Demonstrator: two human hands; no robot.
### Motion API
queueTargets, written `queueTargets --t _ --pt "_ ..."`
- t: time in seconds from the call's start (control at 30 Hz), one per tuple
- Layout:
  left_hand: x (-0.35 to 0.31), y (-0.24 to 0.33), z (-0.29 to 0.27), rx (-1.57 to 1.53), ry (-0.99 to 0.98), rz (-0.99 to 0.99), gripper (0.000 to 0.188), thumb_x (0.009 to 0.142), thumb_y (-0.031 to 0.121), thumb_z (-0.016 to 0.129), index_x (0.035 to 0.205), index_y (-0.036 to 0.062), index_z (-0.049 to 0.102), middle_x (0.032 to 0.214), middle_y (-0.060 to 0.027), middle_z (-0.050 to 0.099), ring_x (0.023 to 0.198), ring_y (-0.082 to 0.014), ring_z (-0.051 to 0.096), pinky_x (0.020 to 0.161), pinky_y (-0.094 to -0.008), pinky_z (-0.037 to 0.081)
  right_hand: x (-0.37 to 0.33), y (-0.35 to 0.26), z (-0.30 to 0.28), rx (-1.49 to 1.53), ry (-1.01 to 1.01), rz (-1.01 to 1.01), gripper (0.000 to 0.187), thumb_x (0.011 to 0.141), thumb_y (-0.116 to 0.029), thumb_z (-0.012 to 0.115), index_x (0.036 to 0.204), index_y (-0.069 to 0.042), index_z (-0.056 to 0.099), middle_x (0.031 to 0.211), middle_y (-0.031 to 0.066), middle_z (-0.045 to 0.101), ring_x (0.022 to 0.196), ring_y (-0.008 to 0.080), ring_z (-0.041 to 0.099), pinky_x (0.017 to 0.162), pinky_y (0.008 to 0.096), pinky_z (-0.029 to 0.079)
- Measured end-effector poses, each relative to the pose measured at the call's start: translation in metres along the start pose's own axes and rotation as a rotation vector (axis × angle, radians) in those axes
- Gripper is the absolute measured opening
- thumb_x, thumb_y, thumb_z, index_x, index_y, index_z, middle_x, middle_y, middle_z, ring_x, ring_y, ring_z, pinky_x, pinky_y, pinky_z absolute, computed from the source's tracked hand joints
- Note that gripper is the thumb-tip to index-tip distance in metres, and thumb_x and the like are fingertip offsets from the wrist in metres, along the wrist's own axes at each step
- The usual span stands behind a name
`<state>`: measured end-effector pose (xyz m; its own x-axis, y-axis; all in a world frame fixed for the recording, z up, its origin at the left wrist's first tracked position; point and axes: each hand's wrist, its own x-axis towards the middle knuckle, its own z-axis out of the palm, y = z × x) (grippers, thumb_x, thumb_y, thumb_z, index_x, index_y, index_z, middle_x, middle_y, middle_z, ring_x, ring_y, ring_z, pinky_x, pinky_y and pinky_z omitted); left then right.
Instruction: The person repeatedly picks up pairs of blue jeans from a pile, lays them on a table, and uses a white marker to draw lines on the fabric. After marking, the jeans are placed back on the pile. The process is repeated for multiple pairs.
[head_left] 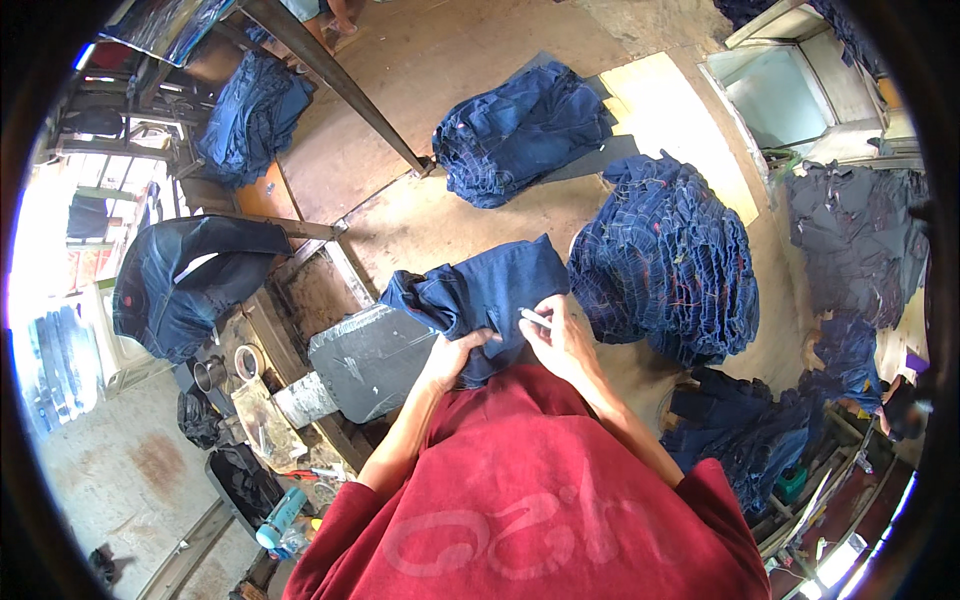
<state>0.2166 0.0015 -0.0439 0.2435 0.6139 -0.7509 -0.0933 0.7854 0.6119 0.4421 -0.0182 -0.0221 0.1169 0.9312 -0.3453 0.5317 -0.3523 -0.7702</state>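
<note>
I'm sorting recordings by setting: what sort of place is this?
Probably a garment workshop: a big stack of denim and a separate denim bundle lie ahead, and the left hand and right hand are on a blue denim piece.

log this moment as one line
left hand: holding denim garment | right hand: holding slim white object over garment | denim pile: right of garment
</note>
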Motion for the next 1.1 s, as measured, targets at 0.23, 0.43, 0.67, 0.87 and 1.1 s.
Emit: queueTargets --t 0.23,0.43,0.67,0.87,1.1 --pt "-0.003 0.007 -0.021 0.131 -0.217 0.144 0.033 0.090 0.018 0.080 0.120 0.0053 0.086 0.117 -0.0041 0.080 0.106 -0.0192 0.069 0.101 -0.0355 0.054 -0.013 -0.057 -0.005 -0.476 -0.057 -0.161 0.017 0.109 -0.024 0.061 0.118 -0.010 0.059 0.077 0.0196 0.076 0.068 0.0427 0.075 0.061 0.0544 0.059" --pt "0.007 -0.005 -0.025 0.040 -0.169 0.130 0.033 0.087 0.011 0.084 0.118 -0.0005 0.081 0.114 -0.0075 0.080 0.103 -0.0214 0.072 0.096 -0.0374 0.059 -0.031 -0.081 0.014 -0.555 -0.136 -0.195 0.017 0.105 -0.021 0.059 0.116 -0.009 0.063 0.070 0.0188 0.074 0.063 0.0423 0.075 0.057 0.0574 0.059" --pt "0.013 -0.007 -0.036 0.126 -0.190 0.073 0.042 0.087 0.010 0.085 0.127 -0.0026 0.075 0.119 -0.0105 0.077 0.104 -0.0240 0.072 0.098 -0.0396 0.060 -0.034 -0.081 0.034 -0.622 -0.026 -0.265 0.022 0.104 -0.024 0.066 0.122 -0.012 0.066 0.065 0.0161 0.072 0.053 0.0381 0.071 0.050 0.0535 0.056" --pt "0.014 -0.005 -0.033 0.066 -0.227 0.110 0.049 0.090 0.013 0.087 0.134 -0.0011 0.071 0.126 -0.0113 0.076 0.107 -0.0252 0.072 0.101 -0.0405 0.059 -0.034 -0.072 0.037 -0.481 -0.039 -0.377 0.018 0.106 -0.025 0.063 0.121 -0.016 0.067 0.073 0.0150 0.075 0.063 0.0390 0.075 0.056 0.0566 0.057" --pt "-0.052 -0.009 -0.110 0.190 -0.231 -0.080 0.056 0.090 0.019 0.092 0.136 -0.0052 0.071 0.128 -0.0100 0.078 0.115 -0.0203 0.071 0.111 -0.0377 0.054 0.011 0.047 -0.003 0.278 0.478 0.392 0.044 0.103 -0.037 0.078 0.128 -0.016 0.048 0.077 0.0049 0.057 0.060 0.0182 0.057 0.050 0.0401 0.048"
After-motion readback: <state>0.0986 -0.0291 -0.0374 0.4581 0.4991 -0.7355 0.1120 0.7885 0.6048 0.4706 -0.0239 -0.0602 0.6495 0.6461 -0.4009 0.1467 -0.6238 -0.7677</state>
